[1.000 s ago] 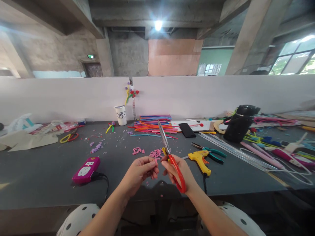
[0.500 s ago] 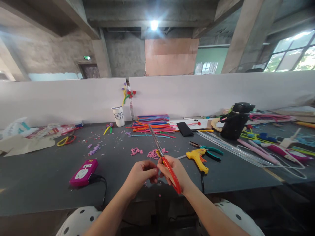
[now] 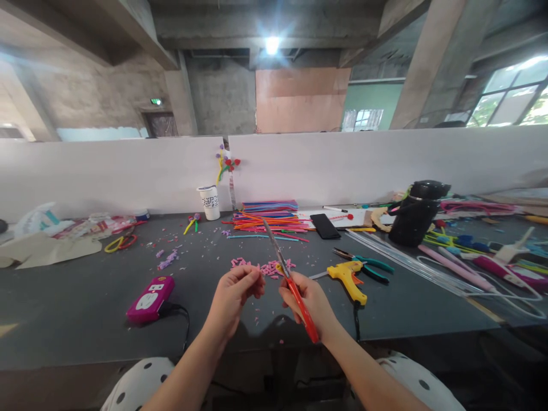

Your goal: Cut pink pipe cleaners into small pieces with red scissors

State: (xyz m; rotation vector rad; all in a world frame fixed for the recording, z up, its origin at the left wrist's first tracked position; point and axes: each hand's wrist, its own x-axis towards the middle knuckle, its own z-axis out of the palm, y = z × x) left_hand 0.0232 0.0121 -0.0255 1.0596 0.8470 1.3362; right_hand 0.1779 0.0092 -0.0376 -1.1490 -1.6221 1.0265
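Observation:
My right hand point(image 3: 315, 301) grips a pair of scissors point(image 3: 303, 311) with red handles, their blades pointing up and away over the table. My left hand point(image 3: 231, 297) is closed in a pinch to the left of the scissors; whatever is between the fingertips is too small or hidden to make out. Just beyond both hands lies a loose pile of short pink pieces point(image 3: 272, 269), partly covered by my left hand and the blades. Farther back is a stack of fuzzy pipe cleaners point(image 3: 269, 220) in orange, red, purple and blue.
On the right lie a yellow glue gun point(image 3: 347, 279), teal-handled pliers point(image 3: 374, 268), a phone point(image 3: 325, 226), clear glue sticks point(image 3: 398, 260) and a black flask point(image 3: 414, 217). To the left are a magenta box point(image 3: 149, 299) with a cable, purple scraps point(image 3: 168, 260) and a white cup point(image 3: 209, 203).
My left hand has moved up and left, away from my right hand, so a gap now shows between them. My right hand still holds the scissors. The view has shifted slightly.

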